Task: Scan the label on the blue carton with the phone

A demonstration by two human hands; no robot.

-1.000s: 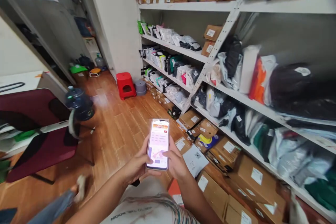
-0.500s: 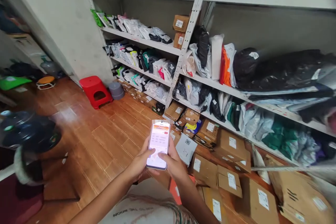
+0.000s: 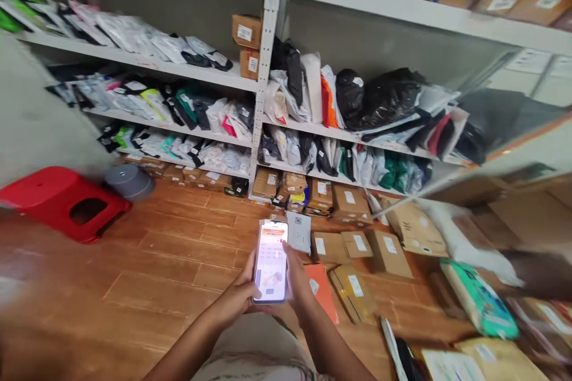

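A smartphone (image 3: 270,261) with a lit white and orange screen is held upright in front of me at the bottom centre. My left hand (image 3: 236,300) wraps its left edge and back. My right hand (image 3: 298,281) grips its right edge, thumb lying along the side. Below the hands my lap in light cloth shows. Beyond the phone, cardboard parcels (image 3: 349,243) with white labels lie on the wooden floor.
White metal shelving (image 3: 263,77) spans the wall, packed with bagged parcels and small boxes. A red plastic stool (image 3: 58,200) and a grey round pot (image 3: 128,181) stand at the left. More boxes and a teal package (image 3: 478,303) lie on the floor at the right.
The view has swung to the right: the stool slid to the left edge, the chair and water bottle left the picture, and floor parcels at the right came in. Both hands keep the phone.
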